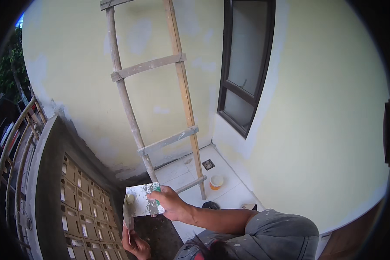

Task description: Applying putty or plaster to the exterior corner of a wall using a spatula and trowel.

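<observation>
Right hand: here it is, the right hand (173,204) out in front, fingers closed on the near edge of a smeared white plate (139,208), thumb laid flat on top.
Left hand: lower down, the left hand (136,245) has its fingers drawn in around the bottom of a thin greyish blade (128,214), seen nearly edge-on; the exact grip is partly hidden.
White plate: up in front of the body, left of the right wrist, its far edge meeting the blade, though whether they touch all along cannot be told.
Pale lump: one pale lump (130,199) right by that meeting edge, and there's the danger; a tilt or hard scrape could tip it off.
Thumb grip: only one side of the plate is held, so a firm push from the blade might twist it.
Ladder: the wooden ladder (187,104) stands close beyond the hands; a wide swing of the arm could knock it, and smooth tile might let its feet slide.
Tiled floor: on the tiled floor (177,171) sits a white tub (216,182) near the ladder's foot, easily kicked by a careless step.
</observation>
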`<state>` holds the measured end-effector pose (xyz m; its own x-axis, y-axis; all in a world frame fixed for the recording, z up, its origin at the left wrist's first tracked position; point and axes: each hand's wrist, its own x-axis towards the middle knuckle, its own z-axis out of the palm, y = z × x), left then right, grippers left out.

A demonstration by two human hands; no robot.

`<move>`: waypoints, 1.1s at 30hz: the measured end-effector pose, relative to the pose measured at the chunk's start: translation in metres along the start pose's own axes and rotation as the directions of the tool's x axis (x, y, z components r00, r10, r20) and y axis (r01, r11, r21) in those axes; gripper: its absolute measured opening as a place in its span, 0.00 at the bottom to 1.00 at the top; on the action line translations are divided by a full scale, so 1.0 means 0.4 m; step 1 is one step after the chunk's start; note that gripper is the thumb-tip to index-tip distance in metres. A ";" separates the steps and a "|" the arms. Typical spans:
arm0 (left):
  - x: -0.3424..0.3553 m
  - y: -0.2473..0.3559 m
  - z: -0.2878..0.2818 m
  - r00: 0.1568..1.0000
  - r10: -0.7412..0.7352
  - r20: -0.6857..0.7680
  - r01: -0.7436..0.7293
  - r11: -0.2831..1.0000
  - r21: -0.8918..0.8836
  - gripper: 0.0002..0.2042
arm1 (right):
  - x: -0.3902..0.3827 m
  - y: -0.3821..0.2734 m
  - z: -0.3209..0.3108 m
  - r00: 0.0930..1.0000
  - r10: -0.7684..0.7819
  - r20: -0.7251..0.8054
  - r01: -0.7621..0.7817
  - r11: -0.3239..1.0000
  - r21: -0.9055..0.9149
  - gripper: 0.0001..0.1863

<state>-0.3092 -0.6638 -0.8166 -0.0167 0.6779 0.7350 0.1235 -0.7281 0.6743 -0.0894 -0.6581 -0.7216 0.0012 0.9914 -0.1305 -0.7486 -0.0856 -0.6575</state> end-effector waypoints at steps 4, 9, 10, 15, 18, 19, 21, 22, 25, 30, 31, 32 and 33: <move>-0.003 -0.026 0.001 0.957 -0.209 0.203 0.200 0.978 0.061 0.17 | -0.015 -0.022 -0.036 1.000 -0.013 0.016 0.013 1.000 0.005 0.13; 0.011 -0.062 0.079 0.965 -0.183 0.189 0.202 0.976 -0.085 0.19 | -0.037 -0.052 -0.064 0.998 -0.017 0.058 0.011 0.995 0.096 0.14; 0.025 -0.045 0.093 0.929 -0.314 0.196 0.348 0.922 -0.170 0.19 | -0.047 -0.073 -0.061 0.999 -0.022 0.049 0.017 0.995 0.099 0.14; 0.122 0.033 0.119 0.638 -0.664 0.390 0.651 0.195 -0.733 0.17 | -0.077 -0.172 -0.113 0.963 -0.267 0.024 0.267 0.964 -0.015 0.16; 0.145 0.043 0.111 0.518 -0.670 0.532 0.677 -0.059 -0.734 0.15 | -0.073 -0.180 -0.156 0.855 -0.499 0.138 0.508 0.757 -0.411 0.14; 0.144 0.043 0.105 0.449 -0.656 0.606 0.678 -0.191 -0.710 0.15 | -0.078 -0.168 -0.160 0.860 -0.494 0.128 0.500 0.766 -0.405 0.14; 0.138 0.033 0.102 0.417 -0.669 0.615 0.709 -0.183 -0.680 0.15 | -0.093 -0.150 -0.156 0.695 -0.537 0.478 0.660 0.211 -0.721 0.20; 0.141 0.031 0.101 0.401 -0.587 0.703 0.680 -0.324 -0.658 0.16 | -0.079 -0.121 -0.169 0.626 -0.495 0.603 0.745 0.151 -0.649 0.31; 0.136 0.038 0.100 0.394 -0.555 0.732 0.703 -0.331 -0.630 0.18 | -0.082 -0.083 -0.189 0.508 -0.521 0.686 0.754 -0.117 -0.647 0.41; 0.145 0.075 0.115 0.475 -0.618 0.626 0.741 -0.103 -0.664 0.20 | -0.072 -0.124 -0.247 0.518 -0.452 0.726 0.687 -0.286 -0.668 0.40; 0.136 0.062 0.111 0.480 -0.600 0.640 0.737 -0.121 -0.665 0.20 | -0.074 -0.126 -0.253 0.541 -0.435 0.720 0.664 -0.303 -0.683 0.39; 0.123 0.058 0.101 0.470 -0.621 0.627 0.731 -0.124 -0.671 0.20 | -0.074 -0.120 -0.259 0.567 -0.445 0.693 0.617 -0.328 -0.715 0.33; 0.117 0.060 0.093 0.468 -0.639 0.611 0.728 -0.114 -0.676 0.20 | -0.067 -0.111 -0.270 0.570 -0.440 0.694 0.630 -0.308 -0.713 0.33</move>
<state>-0.2699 -0.6459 -0.7687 0.5197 0.8444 -0.1304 -0.6973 0.5074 0.5063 0.0156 -0.6914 -0.7691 -0.1303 0.6713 0.7296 0.7040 0.5808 -0.4087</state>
